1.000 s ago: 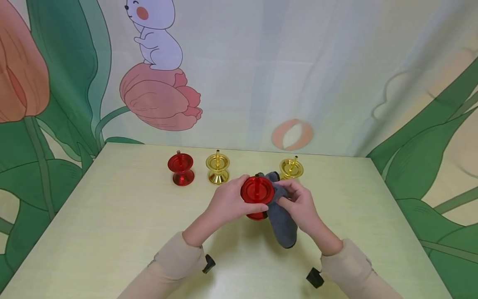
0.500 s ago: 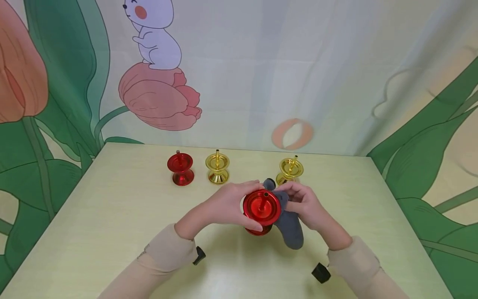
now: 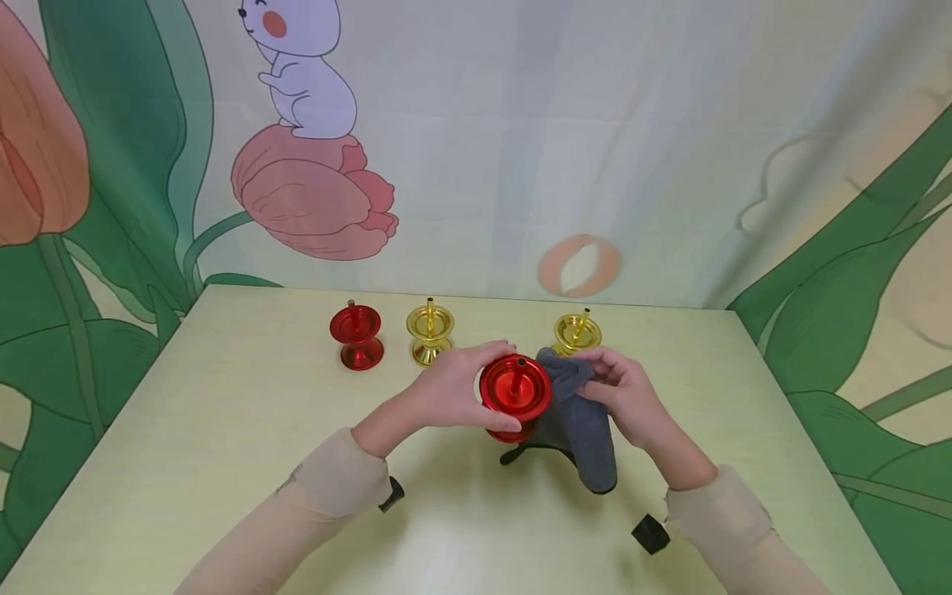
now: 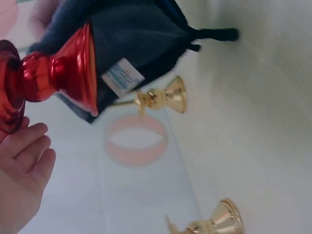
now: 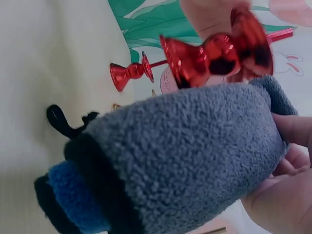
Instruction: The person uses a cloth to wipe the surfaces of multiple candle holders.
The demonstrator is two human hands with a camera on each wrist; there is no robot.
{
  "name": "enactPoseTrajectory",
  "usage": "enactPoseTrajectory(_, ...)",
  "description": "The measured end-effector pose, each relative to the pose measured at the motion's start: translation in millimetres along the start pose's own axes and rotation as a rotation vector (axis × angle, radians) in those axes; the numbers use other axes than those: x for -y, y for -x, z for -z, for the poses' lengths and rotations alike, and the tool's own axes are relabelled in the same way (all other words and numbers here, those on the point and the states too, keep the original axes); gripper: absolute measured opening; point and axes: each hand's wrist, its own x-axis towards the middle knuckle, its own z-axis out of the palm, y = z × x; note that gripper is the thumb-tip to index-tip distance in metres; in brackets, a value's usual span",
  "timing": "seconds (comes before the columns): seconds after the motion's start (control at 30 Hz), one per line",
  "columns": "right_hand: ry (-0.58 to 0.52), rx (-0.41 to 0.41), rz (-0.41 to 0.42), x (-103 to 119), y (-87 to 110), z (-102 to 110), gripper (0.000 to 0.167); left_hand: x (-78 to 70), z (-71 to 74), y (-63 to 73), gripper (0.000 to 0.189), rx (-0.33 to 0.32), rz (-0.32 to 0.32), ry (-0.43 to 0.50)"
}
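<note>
In the head view my left hand (image 3: 454,387) grips a shiny red candle holder (image 3: 516,390) by its dish, thumb in front and fingers behind. It is held above the table, dish up, its centre tube rising from the middle. My right hand (image 3: 628,401) pinches a bunched grey cloth (image 3: 591,438) just right of the holder. The cloth hangs down, with black edging and a black loop. A white label (image 4: 123,77) shows on it in the left wrist view. The right wrist view has the cloth (image 5: 195,151) close by the holder's base (image 5: 178,61); contact is unclear.
On the pale table (image 3: 245,463), another red candle holder (image 3: 357,335) and a gold one (image 3: 430,330) stand at the back left. A second gold one (image 3: 576,332) stands behind my right hand, partly hidden. A printed curtain (image 3: 476,149) hangs behind.
The red candle holder in my left hand dipped toward me, then rose again. My right hand has shifted right with the cloth, which now hangs lower and shows its loop.
</note>
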Motion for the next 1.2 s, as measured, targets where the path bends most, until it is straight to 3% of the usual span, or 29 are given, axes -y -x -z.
enactPoseTrajectory(0.23,-0.021,-0.116,0.000,0,1.4,9,0.035,25.4,-9.1,-22.2,0.071,-0.138,0.135,-0.013)
enactPoseTrajectory(0.53,-0.038,-0.171,0.019,0,6.9,17,0.035,53.5,-27.8,-47.5,0.068,-0.277,0.268,-0.045)
enactPoseTrajectory(0.97,0.008,-0.191,0.030,0,13.6,21,0.032,78.7,-57.4,-68.4,0.069,-0.332,0.450,-0.093)
enactPoseTrajectory(1.2,0.017,-0.194,0.040,-2,16.2,23,0.032,83.4,-75.8,-73.1,0.074,-0.341,0.484,-0.114)
